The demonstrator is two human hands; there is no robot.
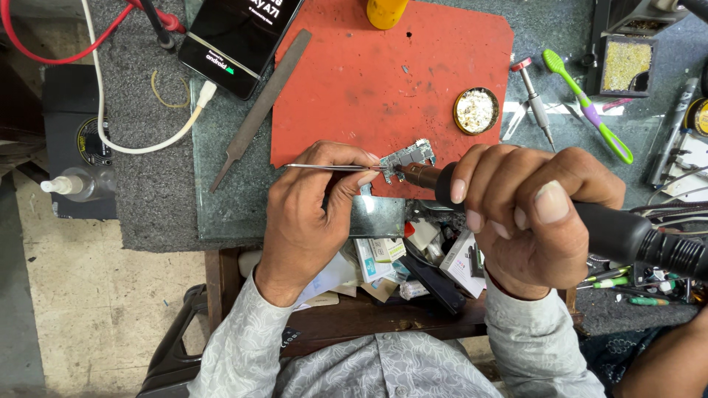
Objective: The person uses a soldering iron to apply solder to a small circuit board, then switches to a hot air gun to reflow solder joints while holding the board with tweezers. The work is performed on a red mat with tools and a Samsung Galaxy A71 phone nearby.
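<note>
Right hand point(527, 214) grips the hot-air nozzle point(590, 225), left hand point(313, 199) pinches tweezers point(332, 167) on the circuit board point(408, 158) at the red mat's point(369, 81) near edge.

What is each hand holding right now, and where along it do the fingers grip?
The left hand pinches metal tweezers near their tip end, at the circuit board. The right hand wraps the black handle of a hot-air tool just behind its nozzle.

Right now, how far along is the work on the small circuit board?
Done, apparently: the circuit board lies bare on the red mat, outside any phone casing. In hand: the left hand holds tweezers at the board, and the right hand points the black heating tool at the same spot. Left: the board is not refitted; whether the joint is finished cannot be told.
</note>
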